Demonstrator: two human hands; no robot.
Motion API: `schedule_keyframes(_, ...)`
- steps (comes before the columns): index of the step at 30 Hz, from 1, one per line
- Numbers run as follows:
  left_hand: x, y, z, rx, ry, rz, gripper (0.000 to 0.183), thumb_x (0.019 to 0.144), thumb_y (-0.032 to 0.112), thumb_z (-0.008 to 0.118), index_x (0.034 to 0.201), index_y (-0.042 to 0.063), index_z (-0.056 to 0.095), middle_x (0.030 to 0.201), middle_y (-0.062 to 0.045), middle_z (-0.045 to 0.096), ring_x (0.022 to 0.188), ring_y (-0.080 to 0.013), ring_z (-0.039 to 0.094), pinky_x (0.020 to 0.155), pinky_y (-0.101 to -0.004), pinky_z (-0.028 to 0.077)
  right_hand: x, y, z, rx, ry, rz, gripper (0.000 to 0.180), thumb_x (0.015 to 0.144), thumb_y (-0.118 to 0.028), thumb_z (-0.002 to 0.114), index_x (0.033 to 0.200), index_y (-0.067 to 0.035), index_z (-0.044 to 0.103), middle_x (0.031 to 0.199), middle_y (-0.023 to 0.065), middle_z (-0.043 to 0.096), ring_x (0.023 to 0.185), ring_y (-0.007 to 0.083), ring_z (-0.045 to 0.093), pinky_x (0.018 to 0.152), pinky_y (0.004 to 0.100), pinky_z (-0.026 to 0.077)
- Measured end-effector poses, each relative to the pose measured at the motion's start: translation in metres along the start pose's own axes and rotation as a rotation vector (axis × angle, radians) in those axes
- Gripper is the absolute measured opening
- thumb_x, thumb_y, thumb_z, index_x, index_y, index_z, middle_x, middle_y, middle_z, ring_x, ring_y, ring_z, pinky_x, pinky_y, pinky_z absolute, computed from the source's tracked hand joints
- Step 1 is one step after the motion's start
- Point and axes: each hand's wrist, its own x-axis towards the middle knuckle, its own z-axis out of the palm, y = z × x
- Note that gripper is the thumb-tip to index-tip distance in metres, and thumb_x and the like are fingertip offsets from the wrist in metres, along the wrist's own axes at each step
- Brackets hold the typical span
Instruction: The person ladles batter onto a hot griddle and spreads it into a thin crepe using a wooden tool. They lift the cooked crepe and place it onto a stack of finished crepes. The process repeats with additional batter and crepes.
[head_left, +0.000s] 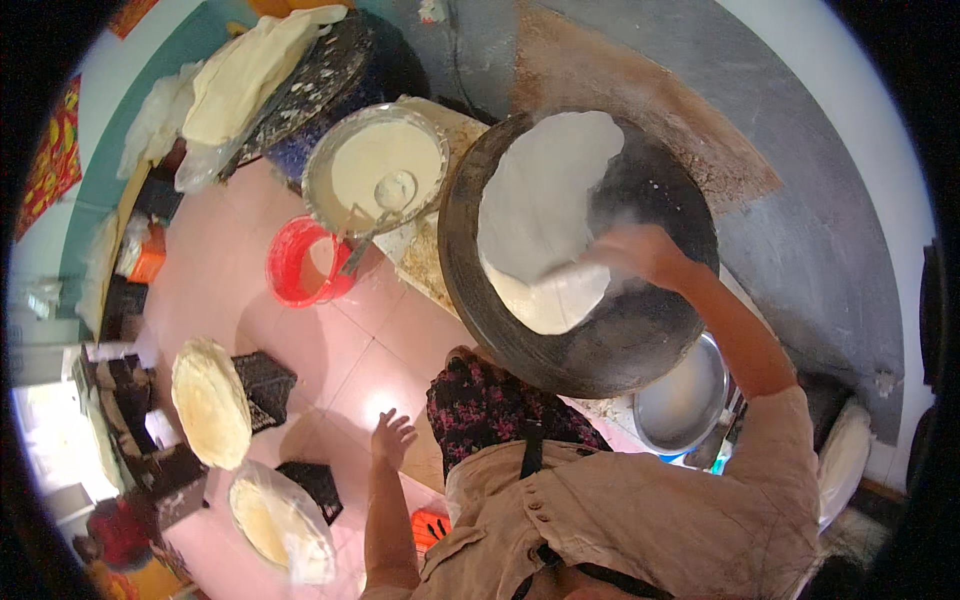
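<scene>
My right hand (637, 255) reaches over a large round black griddle (652, 330). It is motion-blurred and grips what looks like a thin flat scraper (559, 268), its edge on the batter. A wide, uneven sheet of pale batter (536, 195) covers the griddle's left part, whiter above and creamier at the lower end. Steam blurs the surface near my fingers. My left hand (394, 441) is held out over the pink tiled floor, fingers apart and nothing in it. Left of the griddle, a metal basin of batter (382, 150) holds a ladle (395, 191).
A red bucket (304, 262) sits below the basin. Round stacks of flatbread (210, 401) rest near black crates (264, 390) on the left; another stack (262, 517) is partly under plastic. A metal bowl (682, 397) stands by my right side. Dough-coloured sheets (247, 75) lie on a drum-like stand.
</scene>
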Motion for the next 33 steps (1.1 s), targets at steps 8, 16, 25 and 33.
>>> schedule_keyframes(8, -0.070, -0.145, 0.002, -0.209, 0.052, 0.007, 0.055, 0.098, 0.047, 0.041, 0.138, 0.009, 0.039, 0.110, -0.011, 0.056, 0.086, -0.0253, 0.058, 0.080, -0.0430, 0.048, 0.090, 0.000, 0.034, 0.040, 0.070, -0.271, 0.023, 0.091, -0.026, 0.053, 0.108, -0.014, 0.064, 0.105, 0.0131, 0.064, 0.097, 0.0320, 0.061, 0.082, 0.0433, 0.048)
schedule_keyframes(16, -0.074, -0.172, -0.003, -0.142, 0.118, -0.006, 0.059, 0.096, 0.048, 0.044, 0.140, 0.008, 0.039, 0.108, -0.011, 0.055, 0.085, -0.0263, 0.057, 0.078, -0.0424, 0.047, -0.011, 0.020, -0.005, 0.117, -0.150, -0.223, 0.023, 0.090, -0.024, 0.055, 0.109, -0.015, 0.065, 0.102, 0.0089, 0.065, 0.095, 0.0290, 0.062, 0.084, 0.0403, 0.048)
schedule_keyframes(25, -0.079, -0.160, 0.011, -0.135, 0.027, 0.074, 0.056, 0.095, 0.045, 0.047, 0.137, 0.008, 0.043, 0.099, -0.007, 0.058, 0.081, -0.0230, 0.058, 0.077, -0.0414, 0.048, 0.046, -0.007, 0.034, 0.199, 0.002, -0.360, 0.020, 0.088, -0.025, 0.059, 0.101, -0.012, 0.066, 0.097, 0.0098, 0.065, 0.096, 0.0292, 0.060, 0.084, 0.0409, 0.047)
schedule_keyframes(33, -0.078, -0.174, 0.015, -0.112, 0.061, 0.045, 0.053, 0.094, 0.044, 0.049, 0.134, 0.009, 0.047, 0.098, -0.006, 0.057, 0.081, -0.0228, 0.058, 0.076, -0.0412, 0.047, -0.009, 0.008, -0.014, -0.083, -0.453, -0.336, 0.023, 0.085, -0.025, 0.060, 0.102, -0.013, 0.067, 0.098, 0.0103, 0.066, 0.095, 0.0313, 0.062, 0.081, 0.0420, 0.049)
